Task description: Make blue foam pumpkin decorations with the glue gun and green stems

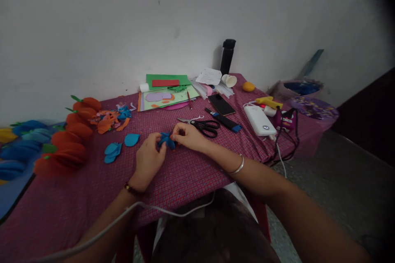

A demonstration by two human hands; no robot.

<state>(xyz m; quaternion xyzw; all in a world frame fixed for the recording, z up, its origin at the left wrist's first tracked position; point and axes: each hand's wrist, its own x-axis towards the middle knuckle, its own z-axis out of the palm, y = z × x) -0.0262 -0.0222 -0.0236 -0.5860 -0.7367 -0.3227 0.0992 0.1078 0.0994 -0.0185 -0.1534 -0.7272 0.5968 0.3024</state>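
Low over the checked tablecloth, a small blue paper craft piece (167, 140) with several folds sits between my two hands. My left hand (151, 153) pinches its left side with thumb and fingers. At its right side, the fingers of my right hand (189, 136) are closed on it, and a bit of orange shows by the fingertips. Black-handled scissors (206, 126) lie just beyond my right hand. Left of my left hand are a blue teardrop paper cutout (132, 139) and a small stack of blue paper cutouts (112, 152).
Orange paper pumpkins (69, 148) and blue paper shapes (21, 148) fill the left. Paper scraps (109, 120) and coloured sheets (168, 92) lie behind. A phone (221, 104), power bank (259, 120), yellow glue gun (269, 102) and black bottle (227, 57) are right. A white cable (142, 204) crosses my lap.
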